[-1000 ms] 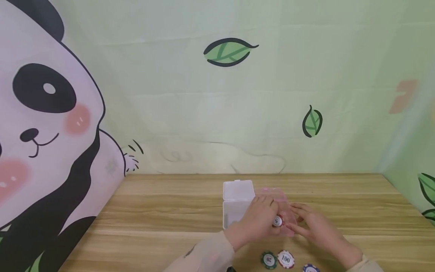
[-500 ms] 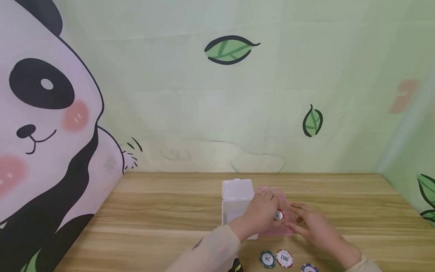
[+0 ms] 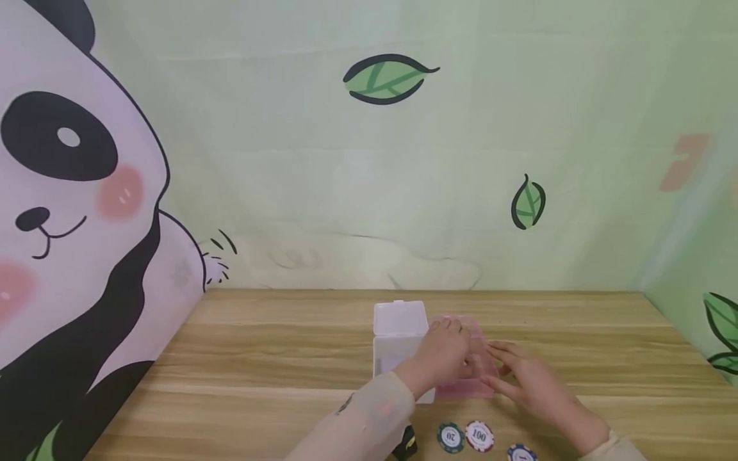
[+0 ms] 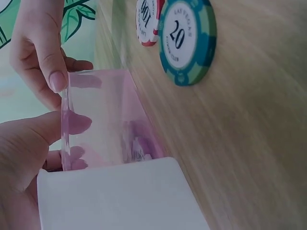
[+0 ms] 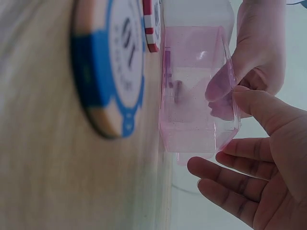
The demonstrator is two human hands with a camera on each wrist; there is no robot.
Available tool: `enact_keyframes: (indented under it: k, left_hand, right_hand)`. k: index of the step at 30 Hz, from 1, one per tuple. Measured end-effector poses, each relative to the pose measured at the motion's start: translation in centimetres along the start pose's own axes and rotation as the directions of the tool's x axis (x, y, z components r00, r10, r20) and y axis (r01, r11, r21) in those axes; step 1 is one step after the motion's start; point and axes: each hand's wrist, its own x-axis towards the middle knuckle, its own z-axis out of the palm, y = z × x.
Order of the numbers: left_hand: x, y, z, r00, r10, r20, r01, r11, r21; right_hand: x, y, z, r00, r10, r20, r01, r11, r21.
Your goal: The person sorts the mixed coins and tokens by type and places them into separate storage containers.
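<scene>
My left hand (image 3: 441, 355) reaches down into an uncovered see-through pink plastic box (image 3: 490, 384). In the left wrist view its thumb and fingertips stand apart inside the box, with nothing between them. Below them, small pale shapes, apparently poker chips (image 4: 139, 149), lie at the bottom, blurred through the pink plastic. My right hand (image 3: 536, 384) rests at the box's right end, thumb at the rim and loosely extended fingers along its outside. Against the pink box's left side stands a white plastic box (image 3: 385, 358), lid (image 3: 400, 318) swung back; my left hand partly hides it.
In front of the boxes on the wooden table (image 3: 277, 358) lie a green 20 poker chip (image 3: 451, 437), a red-and-white 100 chip (image 3: 480, 436) and a blue-edged 10 chip (image 5: 120, 57). A black item with a yellow mark (image 3: 407, 443) shows beside the left sleeve. A printed cloth backdrop (image 3: 323, 160) hangs behind.
The chip marked 5, seen earlier at my left fingers, no longer shows there; my left hand has shifted slightly over the pink box. My right hand stays at its end.
</scene>
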Motion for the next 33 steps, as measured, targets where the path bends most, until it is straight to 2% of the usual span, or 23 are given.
enact_keyframes:
  k: [12, 23, 27, 33]
  left_hand:
    - [-0.5, -0.4, -0.3, 0.998, -0.015, -0.058, 0.014, 1.000, -0.010]
    - [-2.2, -0.2, -1.2, 0.992, 0.009, -0.125, -0.009, 1.000, 0.000]
    - [-3.2, 0.0, -1.5, 0.979, 0.043, -0.199, -0.048, 0.999, -0.021]
    - [-4.3, 0.5, -1.5, 0.947, 0.075, -0.311, -0.079, 0.997, -0.003]
  right_hand:
    - [0.2, -0.2, -0.1, 1.000, 0.000, 0.000, 0.000, 1.000, 0.004]
    - [0.0, -0.1, 0.0, 1.000, 0.000, 0.020, 0.000, 1.000, 0.018]
    - [0.0, -0.1, 0.0, 1.000, -0.006, 0.025, 0.006, 1.000, 0.026]
    - [0.1, 0.0, 0.1, 1.000, -0.015, 0.003, 0.015, 1.000, 0.015]
